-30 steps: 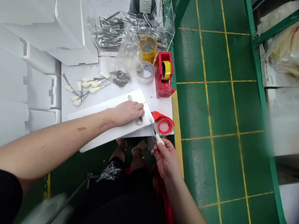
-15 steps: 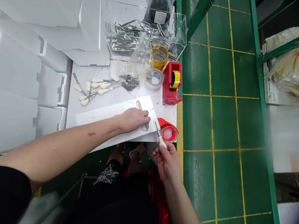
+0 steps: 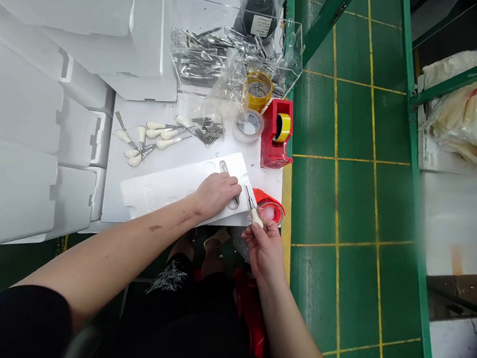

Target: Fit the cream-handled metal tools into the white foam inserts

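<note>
My left hand [image 3: 217, 194] lies palm down on a white foam tray [image 3: 166, 186] with shaped slots, its fingers curled over a slot that holds a metal tool [image 3: 225, 168]. My right hand [image 3: 260, 245] pinches a small awl [image 3: 253, 209] by its cream handle, metal tip pointing up toward the tray's right edge. Several more cream-handled awls [image 3: 148, 137] lie loose on the white table [image 3: 191, 150] behind the tray.
A red tape dispenser [image 3: 279, 132] with yellow tape, two tape rolls [image 3: 255, 105] and a red hand tape cutter [image 3: 270, 207] sit at the table's right edge. A clear box [image 3: 233, 47] holds metal shafts. White foam blocks [image 3: 32, 94] stack at left. Green floor lies right.
The view has shifted so the table sits lower and more central. My right hand has brought the awl a little closer to the tray's edge. My left hand stays on the tray.
</note>
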{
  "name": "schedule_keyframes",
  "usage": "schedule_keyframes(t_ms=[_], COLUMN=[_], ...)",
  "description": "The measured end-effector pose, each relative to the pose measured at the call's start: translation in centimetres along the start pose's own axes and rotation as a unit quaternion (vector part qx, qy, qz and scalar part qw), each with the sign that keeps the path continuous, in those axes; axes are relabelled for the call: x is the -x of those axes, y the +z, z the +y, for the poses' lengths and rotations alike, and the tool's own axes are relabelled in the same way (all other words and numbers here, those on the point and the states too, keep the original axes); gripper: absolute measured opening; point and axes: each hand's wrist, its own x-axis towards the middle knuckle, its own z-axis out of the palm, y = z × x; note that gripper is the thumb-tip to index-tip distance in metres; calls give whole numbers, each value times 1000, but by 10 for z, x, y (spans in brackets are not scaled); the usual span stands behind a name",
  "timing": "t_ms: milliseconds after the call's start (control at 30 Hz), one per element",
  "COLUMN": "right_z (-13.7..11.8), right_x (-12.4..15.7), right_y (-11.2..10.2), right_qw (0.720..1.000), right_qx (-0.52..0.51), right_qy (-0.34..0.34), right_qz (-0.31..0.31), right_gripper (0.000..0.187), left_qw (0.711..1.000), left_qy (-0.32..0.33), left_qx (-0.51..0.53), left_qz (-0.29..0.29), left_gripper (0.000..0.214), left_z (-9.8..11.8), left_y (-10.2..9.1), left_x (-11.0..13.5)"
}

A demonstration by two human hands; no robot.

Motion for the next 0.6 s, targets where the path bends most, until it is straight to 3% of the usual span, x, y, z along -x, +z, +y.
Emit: schedule_keyframes(t_ms=[233,400,500,600], right_z=[2,-1,-8,-17], right_x=[-1,-1,-7,-17], right_y=[-2,5,19,35], right_qw=[1000,982,932,852], right_qx=[23,154,289,435], right_qy=[-8,-112,-220,-290], right_qz=[2,-1,-3,-35], right_gripper=[36,38,32,23], left_qw=[999,999,999,998], left_qy=[20,26,31,35], left_qx=[41,24,7,-8], left_qz=[-15,27,42,43], left_gripper=[14,21,26,30], left_z=[-5,0,4,7], left_y=[1,4,6,6], left_x=[5,22,35,43])
